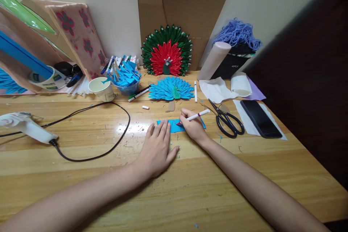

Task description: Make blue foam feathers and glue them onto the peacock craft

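A strip of blue paper (175, 127) lies flat on the wooden table, with faint lines on it. My left hand (159, 145) rests on its left end, palm down, fingers stretched out and thumb apart. In my right hand (192, 127) is a white marker (199, 114) with a red tip, which meets the paper near its middle. Part of the strip is hidden under both hands. Just beyond stands a blue paper peacock (171, 88) with a green body, and a small brown cardboard piece (170, 106) lies below it. A white marker cap (145, 107) sits to the left.
Black-handled scissors (227, 119) and a phone (259, 117) lie right. A glue gun (29, 127) with a looping black cord is left. Behind are a paper cup (101, 88), a tub of blue pieces (127, 86), a red-green peacock (166, 52) against cardboard (190, 11), and a tissue roll (240, 84).
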A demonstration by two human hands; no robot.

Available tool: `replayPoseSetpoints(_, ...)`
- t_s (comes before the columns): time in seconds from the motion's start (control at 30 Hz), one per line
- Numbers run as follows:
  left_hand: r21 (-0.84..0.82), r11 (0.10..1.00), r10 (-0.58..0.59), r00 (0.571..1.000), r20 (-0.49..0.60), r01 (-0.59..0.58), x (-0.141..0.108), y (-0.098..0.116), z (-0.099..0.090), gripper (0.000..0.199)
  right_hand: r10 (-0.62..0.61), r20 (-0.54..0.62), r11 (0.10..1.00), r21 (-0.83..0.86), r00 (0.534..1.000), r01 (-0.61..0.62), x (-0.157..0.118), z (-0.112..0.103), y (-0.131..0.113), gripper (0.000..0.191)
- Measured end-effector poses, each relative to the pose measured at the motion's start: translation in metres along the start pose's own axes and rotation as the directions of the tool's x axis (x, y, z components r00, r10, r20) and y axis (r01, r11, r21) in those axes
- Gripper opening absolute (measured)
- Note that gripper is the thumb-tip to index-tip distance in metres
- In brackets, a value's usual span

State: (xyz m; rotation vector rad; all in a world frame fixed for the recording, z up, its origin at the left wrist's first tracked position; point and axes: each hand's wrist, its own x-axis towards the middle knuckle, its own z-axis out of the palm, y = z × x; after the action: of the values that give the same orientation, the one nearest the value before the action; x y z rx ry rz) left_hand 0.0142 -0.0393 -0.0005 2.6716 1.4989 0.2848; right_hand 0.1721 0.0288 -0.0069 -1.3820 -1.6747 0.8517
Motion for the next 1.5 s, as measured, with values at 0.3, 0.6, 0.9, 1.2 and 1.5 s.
replayPoseSetpoints(0.3, 0.01, 1.0, 0.005, 1.0, 0.019, -0.005, 0.0002, 0.0002, -0.0008, 0.063, 0.034, -0.032, 0.999, -0.005, 0.999, -0.035, -0.0022, 0.0002, 0.0021, 0.025)
replayPoseSetpoints(0.6, 0.014, 1.0, 0.012, 1.0, 0.011, -0.013, 0.0001, -0.0002, -0.002, 0.062, 0.013, -0.042, 1.0, -0.013, 0.999, -0.014, -0.0035, -0.0018, 0.0044, 0.029)
replayPoseSetpoints(0.9, 0.03, 1.0, 0.007, 1.0, 0.027, -0.007, 0.0007, 0.0007, -0.0025, 0.067, 0.06, -0.024, 0.987, 0.153, 0.998, -0.056, 0.0025, -0.0009, 0.0046, 0.03)
replayPoseSetpoints(1.2, 0.035, 0.999, 0.012, 1.0, 0.003, -0.012, 0.0004, 0.0008, -0.0011, 0.066, -0.025, 0.052, 0.997, 0.075, 0.998, 0.021, 0.0008, -0.0015, 0.0006, 0.033)
replayPoseSetpoints(1.5, 0.06, 0.998, 0.017, 1.0, 0.005, -0.017, 0.0005, 0.001, -0.0012, 0.067, -0.038, 0.051, 0.999, 0.029, 0.998, 0.037, 0.0008, -0.0003, 0.0033, 0.035)
